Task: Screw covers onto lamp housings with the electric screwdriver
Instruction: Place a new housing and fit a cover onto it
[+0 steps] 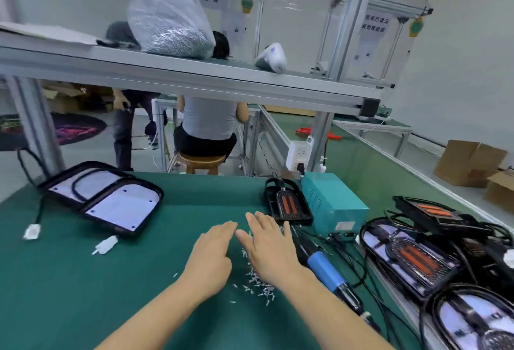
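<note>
both hands are laid flat on the green bench mat [83,280] with fingers straight and nothing gripped. the left hand [214,252] rests palm down just left of a loose pile of small silver screws [257,285], and the right hand [268,246] is spread over the top of that pile, its fingers extended toward the far edge of the bench; the two hands lie just beside each other, and whether their fingertips touch cannot be told through the blur.

the electric screwdriver [324,267], blue-handled with a black cord, is lying on the mat just right of the right wrist, unheld. a black cover [288,202] with orange strips is seen beyond the right fingertips, next to a teal power box [333,202]. more lamp housings [409,258] with orange elements and tangled cables are crowded at the right edge of the bench. at the far left, two lamp units [111,199] with pale faces are lying side by side, a white connector [107,245] in front of them.

on the shelf above, a clear bag of screws [172,24] is set. a seated person [210,124] is seen behind the bench, back turned.
</note>
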`<act>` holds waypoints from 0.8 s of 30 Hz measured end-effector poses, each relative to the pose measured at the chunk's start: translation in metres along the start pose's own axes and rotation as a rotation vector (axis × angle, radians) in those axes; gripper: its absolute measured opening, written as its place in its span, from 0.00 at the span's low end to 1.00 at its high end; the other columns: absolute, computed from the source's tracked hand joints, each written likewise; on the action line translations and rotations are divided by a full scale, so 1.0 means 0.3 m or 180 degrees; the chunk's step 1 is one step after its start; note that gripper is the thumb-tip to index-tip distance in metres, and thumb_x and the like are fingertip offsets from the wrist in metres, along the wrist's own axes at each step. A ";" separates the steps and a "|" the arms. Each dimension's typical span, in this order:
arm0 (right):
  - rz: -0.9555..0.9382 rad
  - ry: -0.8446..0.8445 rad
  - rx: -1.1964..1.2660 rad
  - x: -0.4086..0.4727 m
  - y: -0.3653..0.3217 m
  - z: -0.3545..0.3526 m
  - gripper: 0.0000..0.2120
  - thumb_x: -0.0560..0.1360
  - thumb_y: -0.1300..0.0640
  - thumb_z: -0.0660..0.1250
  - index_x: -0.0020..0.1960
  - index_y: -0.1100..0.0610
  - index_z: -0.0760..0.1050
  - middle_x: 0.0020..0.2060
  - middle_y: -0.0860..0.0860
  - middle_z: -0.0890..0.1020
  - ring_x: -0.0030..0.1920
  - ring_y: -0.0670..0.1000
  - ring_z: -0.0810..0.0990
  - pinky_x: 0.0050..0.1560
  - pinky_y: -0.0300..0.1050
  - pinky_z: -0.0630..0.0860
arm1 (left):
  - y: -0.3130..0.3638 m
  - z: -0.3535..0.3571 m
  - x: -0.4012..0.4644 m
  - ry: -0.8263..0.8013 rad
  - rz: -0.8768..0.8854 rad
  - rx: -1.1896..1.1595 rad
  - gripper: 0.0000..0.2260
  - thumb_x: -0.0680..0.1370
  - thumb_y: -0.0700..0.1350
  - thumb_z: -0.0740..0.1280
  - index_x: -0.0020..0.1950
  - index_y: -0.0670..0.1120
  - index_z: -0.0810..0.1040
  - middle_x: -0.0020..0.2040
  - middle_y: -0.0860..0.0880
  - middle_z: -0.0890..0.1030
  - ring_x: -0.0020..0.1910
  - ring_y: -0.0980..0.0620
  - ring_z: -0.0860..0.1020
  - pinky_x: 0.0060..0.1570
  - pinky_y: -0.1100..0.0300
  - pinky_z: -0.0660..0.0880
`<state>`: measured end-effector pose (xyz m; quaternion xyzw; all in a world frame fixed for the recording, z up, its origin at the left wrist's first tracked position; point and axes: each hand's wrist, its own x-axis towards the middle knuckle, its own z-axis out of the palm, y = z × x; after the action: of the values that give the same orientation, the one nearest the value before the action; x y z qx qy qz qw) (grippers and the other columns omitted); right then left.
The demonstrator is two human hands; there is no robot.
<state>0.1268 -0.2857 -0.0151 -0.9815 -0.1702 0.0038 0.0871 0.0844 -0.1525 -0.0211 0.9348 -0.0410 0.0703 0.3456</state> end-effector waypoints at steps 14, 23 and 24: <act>-0.0659 -0.0437 0.0134 0.113 -0.480 0.189 0.28 0.84 0.41 0.44 0.80 0.51 0.48 0.80 0.49 0.52 0.79 0.50 0.48 0.76 0.59 0.38 | -0.451 -0.329 -0.108 0.0598 -0.0693 0.2247 0.33 0.75 0.36 0.58 0.78 0.48 0.48 0.79 0.52 0.49 0.77 0.51 0.46 0.74 0.51 0.42; -0.0632 -0.0615 0.0528 0.142 -0.587 0.221 0.28 0.84 0.42 0.44 0.80 0.51 0.48 0.79 0.49 0.54 0.79 0.51 0.50 0.76 0.58 0.40 | -0.605 -0.448 -0.041 0.0507 -0.0472 0.3065 0.16 0.76 0.39 0.60 0.62 0.50 0.71 0.63 0.52 0.74 0.67 0.50 0.67 0.72 0.52 0.51; -0.0623 -0.0664 0.0675 0.149 -0.610 0.221 0.28 0.84 0.42 0.44 0.80 0.52 0.49 0.79 0.50 0.55 0.78 0.51 0.51 0.76 0.57 0.41 | -0.604 -0.461 -0.042 0.0512 -0.0382 0.3035 0.14 0.75 0.38 0.60 0.58 0.49 0.73 0.57 0.52 0.76 0.61 0.50 0.71 0.69 0.55 0.56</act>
<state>0.1055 -0.0897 -0.0478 -0.9399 -0.2717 0.1150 0.1720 0.0805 0.0753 -0.0354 0.9813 0.0766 0.1333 -0.1157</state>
